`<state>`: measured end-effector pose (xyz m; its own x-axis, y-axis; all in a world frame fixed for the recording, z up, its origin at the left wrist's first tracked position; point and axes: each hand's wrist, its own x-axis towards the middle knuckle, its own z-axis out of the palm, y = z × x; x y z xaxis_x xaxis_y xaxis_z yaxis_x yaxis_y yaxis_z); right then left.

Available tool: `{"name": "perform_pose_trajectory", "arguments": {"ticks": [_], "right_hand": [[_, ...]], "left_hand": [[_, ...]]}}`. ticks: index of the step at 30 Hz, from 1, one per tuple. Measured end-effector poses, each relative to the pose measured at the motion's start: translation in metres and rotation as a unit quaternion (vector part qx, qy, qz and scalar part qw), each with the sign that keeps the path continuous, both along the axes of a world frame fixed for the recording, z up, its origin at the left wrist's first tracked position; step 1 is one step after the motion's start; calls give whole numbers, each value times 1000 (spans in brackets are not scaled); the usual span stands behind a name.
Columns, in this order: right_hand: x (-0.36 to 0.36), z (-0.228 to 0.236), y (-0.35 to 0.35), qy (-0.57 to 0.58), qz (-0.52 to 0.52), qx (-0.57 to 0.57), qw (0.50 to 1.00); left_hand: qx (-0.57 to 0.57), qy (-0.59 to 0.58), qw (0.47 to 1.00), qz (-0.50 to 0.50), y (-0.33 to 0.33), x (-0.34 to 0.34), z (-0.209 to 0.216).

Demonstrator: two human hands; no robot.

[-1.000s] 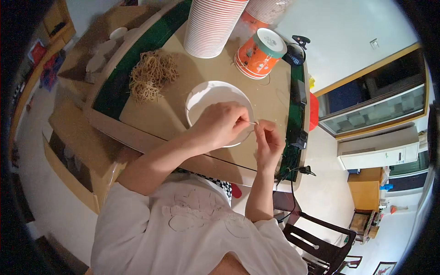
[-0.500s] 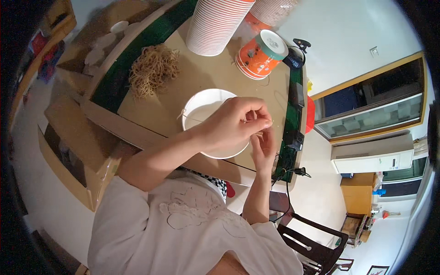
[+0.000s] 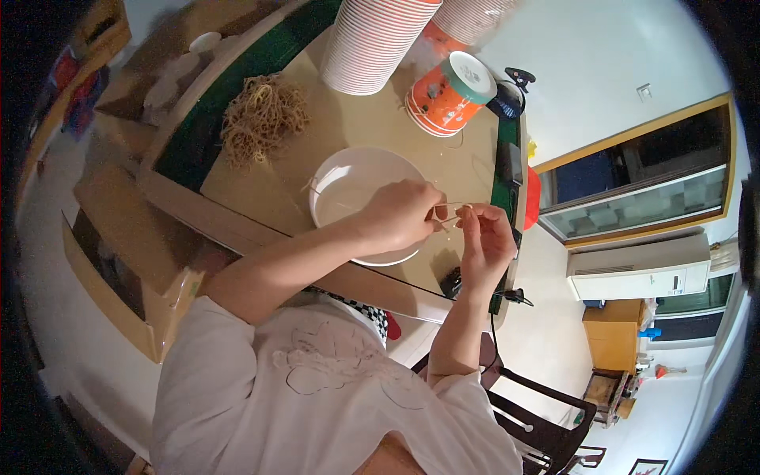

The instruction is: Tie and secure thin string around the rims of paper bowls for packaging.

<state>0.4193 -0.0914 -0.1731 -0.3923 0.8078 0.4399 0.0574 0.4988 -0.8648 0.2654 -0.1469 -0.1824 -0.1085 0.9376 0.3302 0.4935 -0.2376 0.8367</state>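
Note:
My left hand (image 3: 400,215) and my right hand (image 3: 483,237) meet over the right edge of a white bowl (image 3: 348,186) on a tan table (image 3: 348,131). Both pinch a thin tan rubber band (image 3: 449,207) stretched between their fingertips. A heap of the same tan rubber bands (image 3: 261,119) lies at the table's left. The bowl looks nearly empty, with a thin strand or two inside.
A tall stack of red-and-white paper cups (image 3: 376,39) stands at the back, an orange lidded cup (image 3: 447,95) lying beside it. A dark phone-like slab (image 3: 511,162) rests on the green table rim. Cardboard boxes (image 3: 119,261) sit left, a dark chair (image 3: 538,427) lower right.
Both hands have stayed over the bowl's right edge working the rubber band. The view has shifted slightly, and the hands now hold the band pulled out between them.

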Motion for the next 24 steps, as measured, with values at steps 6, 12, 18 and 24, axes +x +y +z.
{"name": "perform_pose_trajectory", "arguments": {"ticks": [6, 12, 18, 24], "right_hand": [[-1, -1, -7, 2, -22, 11, 1000], [-5, -5, -2, 95, 4, -30, 995], [-1, -15, 34, 40, -20, -129, 991], [-18, -52, 63, -58, -29, -98, 993]], "left_hand": [[-72, 104, 992, 25, 6, 15, -11], [-56, 168, 983, 37, 2, 19, -9], [28, 83, 991, 103, 3, -52, -12], [-75, 20, 987, 143, 13, -104, -49]]}}
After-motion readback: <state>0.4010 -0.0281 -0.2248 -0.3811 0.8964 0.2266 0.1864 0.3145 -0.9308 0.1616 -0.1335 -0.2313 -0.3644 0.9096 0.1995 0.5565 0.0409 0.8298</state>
